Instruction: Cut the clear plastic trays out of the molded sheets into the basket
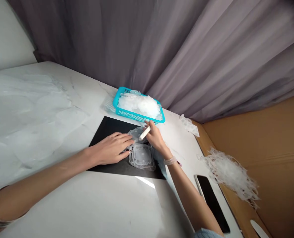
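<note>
Clear moulded plastic pieces (142,157) lie on a black mat (107,127); one is square with rounded corners, and another sits behind it between my hands. My left hand (117,147) rests flat on the mat, fingers stretched out, with the fingertips at the left edge of the plastic. In my right hand (155,136) is a white pen-like tool (145,133), its thick end towards me. The tool's far end is hidden by my fingers, so its exact kind does not show.
Behind the mat stands a turquoise basket (137,117) heaped with translucent pieces. A large pile of clear plastic sheets (33,119) covers the left side. To the right are a phone (212,205), a tangle of plastic offcuts (232,173) and a crumpled white wrapper (188,125).
</note>
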Demonstrator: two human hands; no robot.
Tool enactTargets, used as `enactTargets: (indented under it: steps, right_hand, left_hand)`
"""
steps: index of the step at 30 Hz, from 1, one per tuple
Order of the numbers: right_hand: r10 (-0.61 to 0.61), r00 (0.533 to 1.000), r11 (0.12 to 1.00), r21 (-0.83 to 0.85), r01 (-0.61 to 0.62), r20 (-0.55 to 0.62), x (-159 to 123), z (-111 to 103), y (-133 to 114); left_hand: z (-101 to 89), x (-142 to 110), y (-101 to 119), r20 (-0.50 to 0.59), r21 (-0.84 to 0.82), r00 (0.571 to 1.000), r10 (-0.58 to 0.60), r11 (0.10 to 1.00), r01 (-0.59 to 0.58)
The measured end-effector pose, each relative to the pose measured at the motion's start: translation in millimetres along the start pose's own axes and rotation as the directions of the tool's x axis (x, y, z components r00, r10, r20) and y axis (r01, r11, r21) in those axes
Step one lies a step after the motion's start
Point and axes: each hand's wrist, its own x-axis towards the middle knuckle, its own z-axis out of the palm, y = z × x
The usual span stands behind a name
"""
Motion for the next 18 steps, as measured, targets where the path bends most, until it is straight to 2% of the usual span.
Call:
enactTargets:
  steps: [4,6,8,10,12,15,18]
  right_hand:
    - [0.025,0.999,0.998,-0.051,-0.027,-0.033,-59.6,-11.6,-14.3]
    - [-0.028,0.997,0.997,-0.072,0.033,0.071,-90.4,-10.8,-24.9]
    - [-0.14,0.977,0.983,-0.093,0.156,0.161,-114.2,-8.1,-31.8]
    - [-0.228,0.953,0.963,-0.096,0.251,0.199,-128.8,-9.2,-32.2]
    - [-0.268,0.937,0.952,-0.088,0.293,0.225,-136.3,-17.6,-27.4]
    - [-0.252,0.931,0.95,-0.118,0.29,0.262,-144.0,-39.3,-16.8]
    - [-0.202,0.951,0.953,-0.176,0.246,0.234,-152.5,-56.8,-9.2]
  left_hand:
    - [-3.7,1.5,-0.2,-0.004,0.038,1.0,0.019,0.999,-0.019]
    - [-7.0,1.1,1.1,-0.003,0.065,1.0,0.017,0.998,-0.017]
    - [-8.8,-1.0,3.4,-0.017,0.084,0.999,0.037,0.996,-0.035]
    - [-9.4,-4.6,7.2,-0.047,0.065,0.994,0.095,0.994,-0.091]
    - [-9.7,-8.6,12.7,-0.089,0.009,0.983,0.161,0.987,-0.161]
    - [-9.7,-12.4,21.7,-0.121,-0.043,0.973,0.197,0.978,-0.204]
    - [-7.3,-13.2,27.4,-0.117,0.005,0.981,0.154,0.988,-0.154]
